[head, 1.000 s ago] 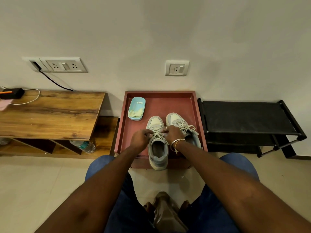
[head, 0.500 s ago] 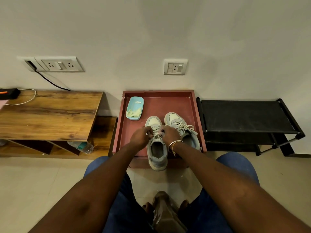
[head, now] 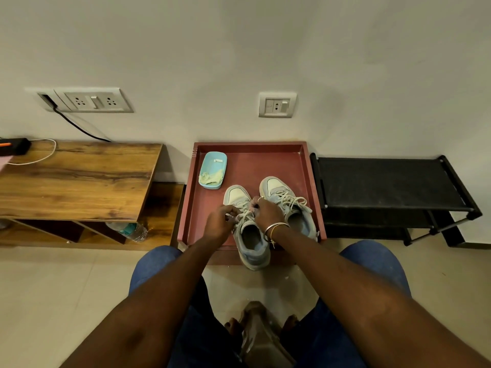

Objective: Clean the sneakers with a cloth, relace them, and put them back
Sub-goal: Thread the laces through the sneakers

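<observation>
Two pale blue-grey sneakers with cream toes stand side by side on a red tray point(head: 265, 155), toes toward the wall. The left sneaker point(head: 252, 243) has its heel over the tray's front edge. My left hand point(head: 219, 223) and my right hand point(head: 267, 215) meet over its tongue, each pinching its white lace point(head: 245, 215). The right sneaker point(head: 289, 205) carries loose laces across its top. A pale green cloth point(head: 211, 177) lies in a light blue dish point(head: 213, 168) at the tray's back left.
A low wooden table point(head: 77, 179) stands to the left with a water bottle point(head: 130, 231) beneath it. A black shoe rack point(head: 390, 187) stands to the right. Wall sockets and a cable are behind. My knees and feet are on the tiled floor below.
Both hands stay on the left sneaker's lace, with small finger movements near the tongue. The view shifted slightly. The sneakers have not moved.
</observation>
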